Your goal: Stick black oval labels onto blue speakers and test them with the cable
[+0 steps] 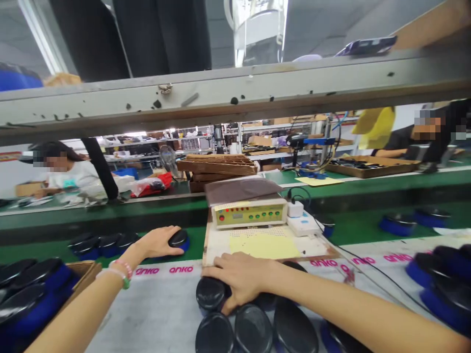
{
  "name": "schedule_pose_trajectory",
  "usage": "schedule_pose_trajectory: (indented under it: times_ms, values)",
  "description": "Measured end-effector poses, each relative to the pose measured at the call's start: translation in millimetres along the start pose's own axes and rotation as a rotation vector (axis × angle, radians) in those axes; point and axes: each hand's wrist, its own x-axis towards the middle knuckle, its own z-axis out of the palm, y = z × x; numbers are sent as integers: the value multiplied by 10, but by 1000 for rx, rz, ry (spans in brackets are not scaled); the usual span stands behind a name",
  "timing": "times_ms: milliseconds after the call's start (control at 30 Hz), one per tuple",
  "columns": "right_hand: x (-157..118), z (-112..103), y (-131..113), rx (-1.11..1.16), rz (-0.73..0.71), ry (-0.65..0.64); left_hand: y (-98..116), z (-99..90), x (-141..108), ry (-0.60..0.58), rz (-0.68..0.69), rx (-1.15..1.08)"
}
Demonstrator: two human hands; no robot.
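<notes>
My left hand (164, 241) reaches over the green belt, its fingers closed round a glossy black-topped oval piece with a blue base (179, 239). To the left of that hand, several similar pieces (109, 243) sit on the belt. My right hand (239, 277) curls over another black-topped piece (210, 294) at the back of a group on the white-covered bench. Nearer to me in that group stand more black-topped pieces (253, 327); the right forearm hides some of them.
A cardboard box (83, 274) of such pieces is at left, with more (447, 284) at right. Behind my right hand sits a control box (250, 214) with a white adapter (305, 223) and cable. A shelf edge (221, 93) crosses overhead. Two people work beyond the belt.
</notes>
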Motion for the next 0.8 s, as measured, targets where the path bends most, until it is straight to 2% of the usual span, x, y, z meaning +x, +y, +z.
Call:
schedule_pose_trajectory:
  times_ms: [67,167,267,367,467,600,667,800]
  values:
    - [-9,-3,8,16,8,-4,17,-13,-40,55,-32,-22]
    - [-36,-51,-21,55,7,-12,181,-67,-205,219,-127,-65]
    - [-38,-186,-65,135,12,9,451,-66,-502,375,-213,-119]
    - [87,-376,-53,243,96,119,686,68,-839,464,-238,-196]
    - [406,-527,21,327,287,300,786,277,-1097,519,-270,-291]
    - [998,-558,138,405,601,476,758,452,-1231,514,-266,-421]
    - [1269,-502,175,427,748,488,736,474,-1239,507,-247,-471]
    - [1648,-314,183,439,972,423,710,482,-1247,492,-199,-532]
